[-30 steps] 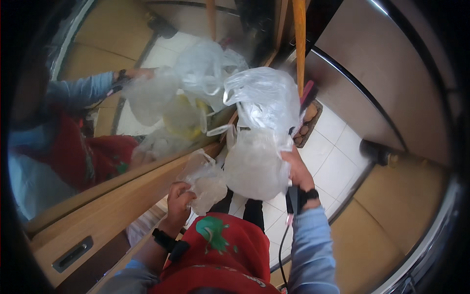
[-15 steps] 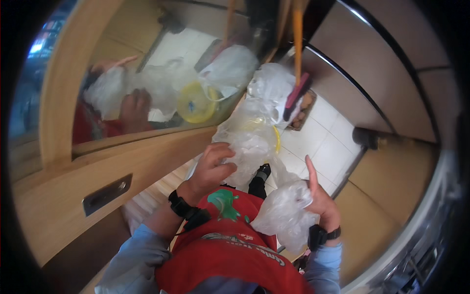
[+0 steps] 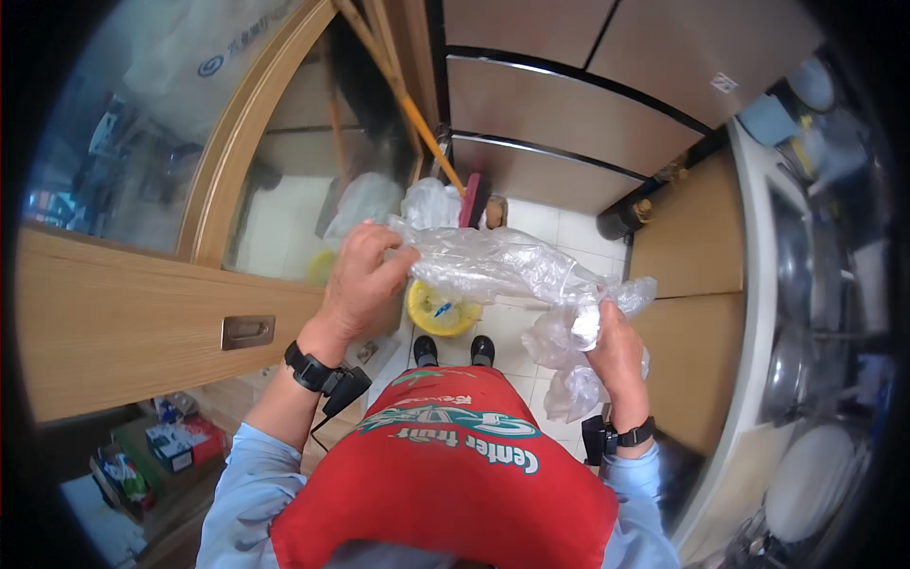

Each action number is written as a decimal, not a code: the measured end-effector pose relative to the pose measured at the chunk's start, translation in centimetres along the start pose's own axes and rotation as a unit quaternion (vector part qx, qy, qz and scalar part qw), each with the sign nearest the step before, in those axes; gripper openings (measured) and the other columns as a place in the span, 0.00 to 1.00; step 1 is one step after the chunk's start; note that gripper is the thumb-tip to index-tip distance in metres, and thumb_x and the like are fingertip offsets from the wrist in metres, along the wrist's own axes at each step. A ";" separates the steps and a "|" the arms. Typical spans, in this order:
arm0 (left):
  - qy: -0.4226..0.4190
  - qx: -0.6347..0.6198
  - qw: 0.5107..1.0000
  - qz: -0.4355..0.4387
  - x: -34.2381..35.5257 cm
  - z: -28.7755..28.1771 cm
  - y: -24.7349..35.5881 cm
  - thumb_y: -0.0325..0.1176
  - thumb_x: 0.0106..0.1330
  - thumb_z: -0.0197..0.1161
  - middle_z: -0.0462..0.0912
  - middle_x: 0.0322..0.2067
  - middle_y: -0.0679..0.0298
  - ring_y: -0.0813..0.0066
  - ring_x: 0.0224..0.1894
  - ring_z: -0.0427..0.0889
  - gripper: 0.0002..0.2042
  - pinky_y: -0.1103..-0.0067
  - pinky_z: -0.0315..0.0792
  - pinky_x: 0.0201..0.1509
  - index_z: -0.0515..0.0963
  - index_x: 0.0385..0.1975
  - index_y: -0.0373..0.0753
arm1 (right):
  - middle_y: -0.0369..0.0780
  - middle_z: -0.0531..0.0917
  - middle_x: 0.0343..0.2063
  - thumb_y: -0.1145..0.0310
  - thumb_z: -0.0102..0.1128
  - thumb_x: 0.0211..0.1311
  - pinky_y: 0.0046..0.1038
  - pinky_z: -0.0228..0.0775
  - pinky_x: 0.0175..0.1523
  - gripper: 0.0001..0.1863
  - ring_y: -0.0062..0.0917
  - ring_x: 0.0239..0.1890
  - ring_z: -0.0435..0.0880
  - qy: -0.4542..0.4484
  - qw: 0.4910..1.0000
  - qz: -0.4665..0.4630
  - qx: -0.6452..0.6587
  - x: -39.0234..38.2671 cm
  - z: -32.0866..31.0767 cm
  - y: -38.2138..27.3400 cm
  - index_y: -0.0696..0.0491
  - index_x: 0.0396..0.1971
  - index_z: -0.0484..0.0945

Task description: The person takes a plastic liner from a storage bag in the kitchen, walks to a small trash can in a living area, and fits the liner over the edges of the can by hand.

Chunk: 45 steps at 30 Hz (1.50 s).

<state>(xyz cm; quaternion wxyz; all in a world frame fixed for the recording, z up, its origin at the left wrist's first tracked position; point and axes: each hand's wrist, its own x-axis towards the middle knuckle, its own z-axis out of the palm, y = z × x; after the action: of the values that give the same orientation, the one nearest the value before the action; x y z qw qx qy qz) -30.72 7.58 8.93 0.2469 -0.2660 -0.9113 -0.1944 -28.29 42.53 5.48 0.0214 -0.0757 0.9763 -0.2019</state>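
Observation:
A clear plastic bag (image 3: 493,258) is stretched sideways between my hands, in front of my red apron. My left hand (image 3: 365,280) pinches its left end, with the fingers bent round the film. At the other end my right hand (image 3: 614,346) is closed on the bunched plastic. More crumpled clear bags (image 3: 575,391) hang below and beside the right hand; how they join the stretched one I cannot tell. Beneath the stretched bag stands a yellow basin (image 3: 444,318) on the floor, with a small blue thing in it.
A wooden sliding door with glass (image 3: 142,294) stands at my left. Ahead are a fridge (image 3: 540,104), a broom (image 3: 471,197) with an orange handle and a white bag (image 3: 431,201). Along the right runs a counter (image 3: 749,332) with dishes. Boxes (image 3: 180,441) lie lower left.
The bag was bunched and hanging; now it is pulled out straight between my hands. My right hand, open-fingered before, has closed on the plastic. My view has shifted, showing more counter and fridge.

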 end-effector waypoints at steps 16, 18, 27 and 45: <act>0.125 -0.122 0.960 -0.217 2.4 -1.7 1.3 0.34 0.64 0.55 0.75 0.28 0.59 0.67 0.30 0.76 0.08 0.76 0.69 0.34 0.74 0.36 0.37 | 0.55 0.78 0.37 0.60 0.62 0.50 0.41 0.70 0.36 0.49 0.52 0.34 0.78 0.122 0.985 0.078 0.092 -4.8 -2.8 -3.8 0.53 0.65 0.39; 0.118 -0.279 0.924 -0.233 3.1 -1.8 1.0 0.31 0.63 0.56 0.75 0.29 0.61 0.71 0.31 0.76 0.07 0.77 0.69 0.35 0.73 0.37 0.36 | 0.56 0.77 0.39 0.61 0.62 0.50 0.41 0.71 0.37 0.51 0.52 0.36 0.78 0.120 0.985 0.024 0.118 -5.0 -2.3 -4.3 0.54 0.65 0.35; 0.074 -0.657 0.719 -0.215 4.3 -2.6 4.1 0.15 0.55 0.45 0.66 0.51 0.58 0.80 0.36 0.73 0.30 0.83 0.69 0.46 0.54 0.62 0.37 | 0.52 0.79 0.35 0.69 0.65 0.47 0.33 0.71 0.42 0.55 0.44 0.37 0.80 0.114 0.956 -0.003 0.270 -5.9 -0.3 -2.8 0.56 0.65 0.29; -0.063 -0.205 0.974 -0.068 5.9 -2.8 6.7 0.26 0.51 0.62 0.59 0.61 0.52 0.51 0.49 0.73 0.42 0.71 0.73 0.46 0.44 0.65 0.47 | 0.49 0.76 0.45 0.67 0.68 0.44 0.27 0.68 0.49 0.50 0.34 0.44 0.78 -0.058 0.958 0.024 0.279 -4.3 -0.6 -2.6 0.62 0.62 0.45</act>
<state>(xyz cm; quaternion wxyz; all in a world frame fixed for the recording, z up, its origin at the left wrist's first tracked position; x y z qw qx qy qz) -30.19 13.73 15.90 0.1157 -0.2605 -0.8816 -0.3763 -23.70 41.10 7.16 0.1035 -0.0553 0.8797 -0.4609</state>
